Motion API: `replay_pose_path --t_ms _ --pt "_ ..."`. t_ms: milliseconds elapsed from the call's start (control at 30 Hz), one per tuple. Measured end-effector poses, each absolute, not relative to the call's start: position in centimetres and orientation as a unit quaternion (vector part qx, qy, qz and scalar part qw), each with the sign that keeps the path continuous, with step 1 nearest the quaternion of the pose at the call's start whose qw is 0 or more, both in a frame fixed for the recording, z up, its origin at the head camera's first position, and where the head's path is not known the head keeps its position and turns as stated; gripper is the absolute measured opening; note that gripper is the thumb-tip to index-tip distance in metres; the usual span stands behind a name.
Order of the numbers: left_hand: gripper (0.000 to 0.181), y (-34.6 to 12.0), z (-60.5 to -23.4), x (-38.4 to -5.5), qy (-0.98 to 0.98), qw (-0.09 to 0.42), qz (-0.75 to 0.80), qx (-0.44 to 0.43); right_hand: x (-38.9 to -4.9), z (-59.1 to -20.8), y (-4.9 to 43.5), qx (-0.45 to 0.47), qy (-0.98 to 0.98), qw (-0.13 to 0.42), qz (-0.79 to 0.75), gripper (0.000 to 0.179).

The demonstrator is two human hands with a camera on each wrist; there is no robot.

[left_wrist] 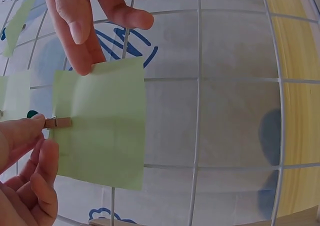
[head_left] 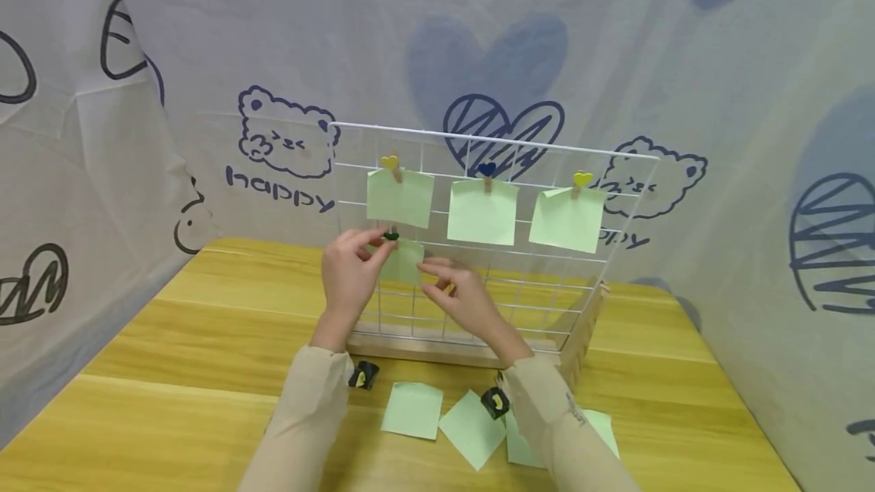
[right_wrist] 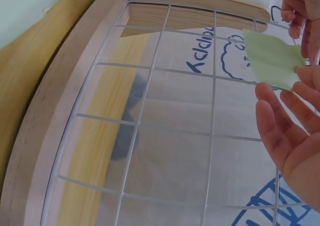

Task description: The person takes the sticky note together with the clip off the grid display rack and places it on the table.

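A small wooden clothespin (left_wrist: 59, 122) with a dark green heart is pinched between the thumb and finger of my left hand (head_left: 350, 268). It sits over the top edge of a pale green sticky note (left_wrist: 107, 131), which lies against a white wire grid (head_left: 413, 317). Whether the pin also grips a wire, I cannot tell. My right hand (head_left: 465, 296) has a fingertip touching the note's right edge, with its thumb apart from that finger. Higher on the grid hang three more notes: a left one (head_left: 399, 202), a middle one (head_left: 481, 215) and a right one (head_left: 567, 222), each under a heart clothespin.
The grid stands in a wooden base (head_left: 437, 351) on a yellow wood-grain table (head_left: 171, 378). In front lie several loose green notes (head_left: 412, 410) and small black items, one near the left sleeve (head_left: 364, 375) and another on a note (head_left: 495, 402). Patterned cloth (head_left: 287, 36) hangs behind.
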State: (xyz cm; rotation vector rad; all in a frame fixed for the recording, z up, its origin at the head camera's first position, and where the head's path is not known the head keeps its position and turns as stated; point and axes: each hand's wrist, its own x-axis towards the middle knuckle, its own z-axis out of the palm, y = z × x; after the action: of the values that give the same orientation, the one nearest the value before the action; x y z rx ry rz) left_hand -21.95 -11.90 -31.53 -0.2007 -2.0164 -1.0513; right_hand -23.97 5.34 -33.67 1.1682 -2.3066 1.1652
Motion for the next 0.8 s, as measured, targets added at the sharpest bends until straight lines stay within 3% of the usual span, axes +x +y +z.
replay_pose_path --t_ms 600,800 --pt "0.012 -11.8 -32.5 -22.9 -0.719 0.493 -0.467 -0.145 -24.5 -34.4 5.6 0.402 -0.794 0.127 0.437 0.025" --pt "0.011 -11.9 -32.8 -23.1 -0.705 0.48 -0.495 -0.167 -25.1 -35.2 5.7 0.424 -0.771 0.142 0.453 0.03"
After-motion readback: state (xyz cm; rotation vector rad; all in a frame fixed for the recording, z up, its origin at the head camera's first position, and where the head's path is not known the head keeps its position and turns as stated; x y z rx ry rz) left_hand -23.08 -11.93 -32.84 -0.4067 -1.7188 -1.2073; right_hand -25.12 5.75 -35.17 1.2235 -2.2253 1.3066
